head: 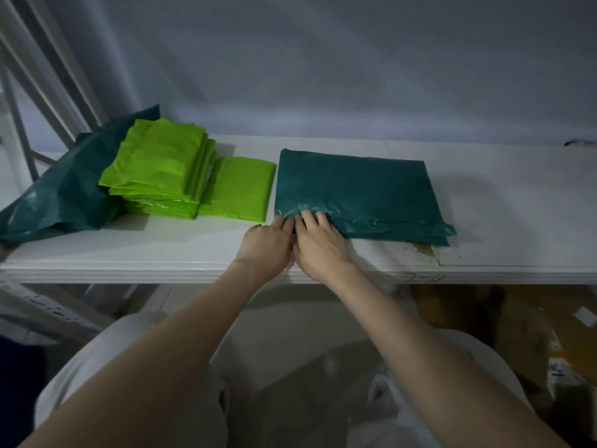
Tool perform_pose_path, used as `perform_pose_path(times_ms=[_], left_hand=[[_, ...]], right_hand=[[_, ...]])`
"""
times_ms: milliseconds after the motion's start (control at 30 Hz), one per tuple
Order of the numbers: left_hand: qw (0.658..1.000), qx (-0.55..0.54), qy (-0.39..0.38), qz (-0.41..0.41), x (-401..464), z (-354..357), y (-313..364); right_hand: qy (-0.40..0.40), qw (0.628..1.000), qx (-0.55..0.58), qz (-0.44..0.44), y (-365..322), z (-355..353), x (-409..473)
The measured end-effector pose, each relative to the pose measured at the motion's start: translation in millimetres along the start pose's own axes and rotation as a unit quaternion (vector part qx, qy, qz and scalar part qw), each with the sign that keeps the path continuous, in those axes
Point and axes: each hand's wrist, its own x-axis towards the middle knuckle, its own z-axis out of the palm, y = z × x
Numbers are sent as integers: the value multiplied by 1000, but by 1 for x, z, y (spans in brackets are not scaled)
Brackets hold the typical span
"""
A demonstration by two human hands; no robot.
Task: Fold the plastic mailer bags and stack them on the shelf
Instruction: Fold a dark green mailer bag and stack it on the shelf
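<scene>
Teal mailer [355, 189], lime stack [155, 166], white shelf [484, 202]

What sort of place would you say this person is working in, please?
Probably a stockroom or packing area. A white shelf holds a stack of green mailers and teal mailers; a hand-written code marks the shelf edge, and cardboard boxes sit below.

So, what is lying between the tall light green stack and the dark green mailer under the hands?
In the head view, a single flat light green mailer lies between the light green stack and the dark green mailer, on the white shelf.
</scene>
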Motion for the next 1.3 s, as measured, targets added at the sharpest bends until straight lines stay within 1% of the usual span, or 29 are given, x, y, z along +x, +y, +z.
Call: perform_pose_path(times_ms=[133, 333, 500, 633, 733, 833, 933, 967, 1033, 1100, 1133, 1233, 1300], left_hand=[[1000, 27, 0, -4, 1, -4, 8], [999, 19, -23, -20, 7, -2, 18], [999, 12, -32, -41, 11, -6, 22], [998, -2, -35, -47, 12, -5, 28], [998, -20, -32, -54, 12, -5, 30], [997, -17, -11, -74, 13, -8, 36], [996, 3, 24, -82, 19, -14, 47], [997, -1, 39, -69, 22, -16, 51], [998, -25, 60, -2, 28, -17, 59], [994, -48, 54, 83, 32, -13, 71], [992, -56, 42, 108, 35, -10, 77], [992, -61, -4, 114, 44, -1, 92], [992, -72, -18, 107, 49, 5, 95]], right_hand=[[-26, 999, -24, 7, 12, -8, -5], [-65, 997, -24, 46, 37, -20, -13], [-89, 994, -48, 41, 49, -24, -21], [-90, 993, -51, 49, 62, -28, -23], [-70, 994, -48, 61, 84, -32, -31], [-63, 994, -44, 76, 100, -32, -41], [-60, 995, -46, 70, 100, -25, -46], [-57, 995, -46, 69, 100, -22, -46], [-48, 995, -47, 69, 101, -18, -47], [-36, 996, -49, 63, 104, -16, -49], [-33, 997, -49, 58, 105, -15, -50], [-18, 998, -43, 43, 108, -11, -52], [-6, 999, -32, 40, 110, -9, -52]])
